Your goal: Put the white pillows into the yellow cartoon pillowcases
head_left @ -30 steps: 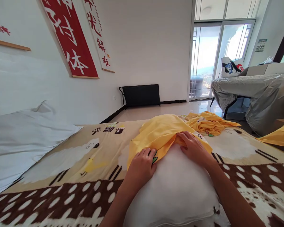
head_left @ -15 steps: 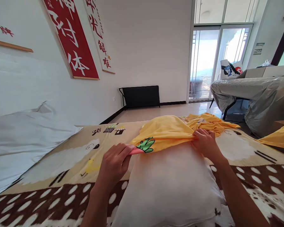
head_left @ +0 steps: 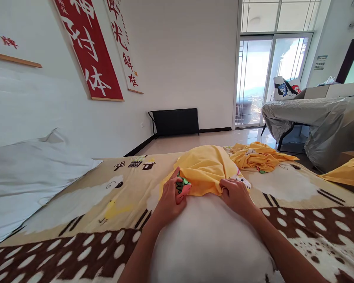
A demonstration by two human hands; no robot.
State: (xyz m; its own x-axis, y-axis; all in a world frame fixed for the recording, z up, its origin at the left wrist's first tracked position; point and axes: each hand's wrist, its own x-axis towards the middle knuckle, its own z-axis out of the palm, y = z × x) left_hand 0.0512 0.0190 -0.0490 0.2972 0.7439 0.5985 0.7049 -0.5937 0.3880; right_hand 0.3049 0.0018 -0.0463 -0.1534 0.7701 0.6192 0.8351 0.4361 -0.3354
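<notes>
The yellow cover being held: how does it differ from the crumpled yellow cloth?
The yellow cover is held by the left hand and right hand; no hand touches the crumpled yellow cloth. The cover lies over part of the white pillow; the cloth lies bunched on the blanket. Both are yellow and printed.

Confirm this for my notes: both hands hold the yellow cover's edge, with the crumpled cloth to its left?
Almost: the head view shows the crumpled cloth lying right of the yellow cover, whose edge the left hand and right hand hold.
</notes>
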